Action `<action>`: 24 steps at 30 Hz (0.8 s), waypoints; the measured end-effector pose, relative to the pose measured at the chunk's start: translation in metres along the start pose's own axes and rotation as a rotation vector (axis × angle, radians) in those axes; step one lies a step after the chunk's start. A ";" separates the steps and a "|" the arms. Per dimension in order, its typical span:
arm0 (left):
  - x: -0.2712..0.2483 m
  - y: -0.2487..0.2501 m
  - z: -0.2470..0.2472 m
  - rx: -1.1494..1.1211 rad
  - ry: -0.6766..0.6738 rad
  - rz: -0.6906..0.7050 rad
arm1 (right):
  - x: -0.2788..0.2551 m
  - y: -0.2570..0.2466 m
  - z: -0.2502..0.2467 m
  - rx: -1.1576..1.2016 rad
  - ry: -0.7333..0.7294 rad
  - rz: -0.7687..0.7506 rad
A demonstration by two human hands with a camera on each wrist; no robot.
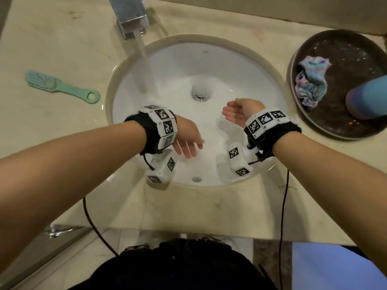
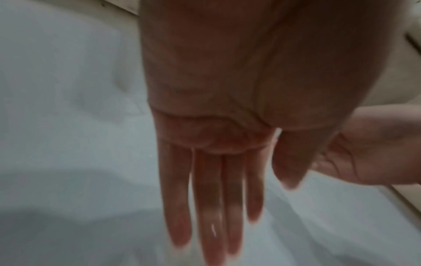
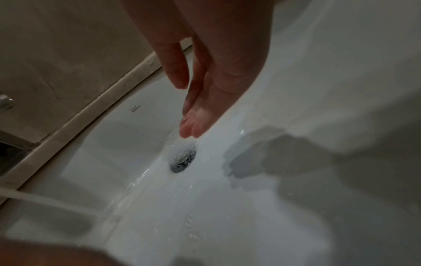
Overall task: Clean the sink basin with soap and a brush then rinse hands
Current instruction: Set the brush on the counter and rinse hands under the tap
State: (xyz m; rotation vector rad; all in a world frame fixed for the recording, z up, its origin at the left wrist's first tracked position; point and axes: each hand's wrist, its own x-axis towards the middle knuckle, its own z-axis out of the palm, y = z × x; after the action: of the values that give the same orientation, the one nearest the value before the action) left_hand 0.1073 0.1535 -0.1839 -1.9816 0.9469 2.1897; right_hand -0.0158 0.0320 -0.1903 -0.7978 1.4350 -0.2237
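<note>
Below the fingers lies the white sink [image 1: 240, 65], set in the counter [image 1: 62, 42], water streaming from the tap [image 1: 132, 15]. The left hand [image 1: 187, 139] and right hand [image 1: 238, 111] hang apart, fingers straight, close together, holding nothing. The green brush [image 1: 56, 85] lies left of the left fingers.

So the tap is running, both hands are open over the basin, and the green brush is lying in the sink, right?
Not quite: the green brush lies on the counter left of the basin, not in it, as the head view shows. The tap is running, and the left hand and right hand are open over the basin.
</note>
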 end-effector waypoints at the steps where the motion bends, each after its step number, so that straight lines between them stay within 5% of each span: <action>1: 0.006 0.000 -0.002 -0.035 0.065 0.016 | 0.002 0.001 -0.001 -0.005 0.003 0.004; 9: -0.003 -0.031 -0.078 -0.914 0.571 0.219 | 0.006 -0.002 -0.006 -0.007 0.003 0.014; 14: -0.031 -0.032 -0.108 -1.407 0.653 0.466 | 0.007 -0.008 -0.006 0.014 0.006 0.032; 20: -0.018 -0.008 -0.093 -1.129 0.564 0.346 | 0.009 -0.011 -0.009 0.030 -0.008 0.014; 24: 0.012 0.004 -0.052 -0.571 0.343 0.159 | 0.014 -0.009 -0.013 0.019 -0.008 0.013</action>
State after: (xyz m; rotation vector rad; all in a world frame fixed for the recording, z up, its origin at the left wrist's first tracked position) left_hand 0.1494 0.1226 -0.1935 -2.6822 0.5462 2.4608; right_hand -0.0229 0.0127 -0.1947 -0.7723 1.4282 -0.2238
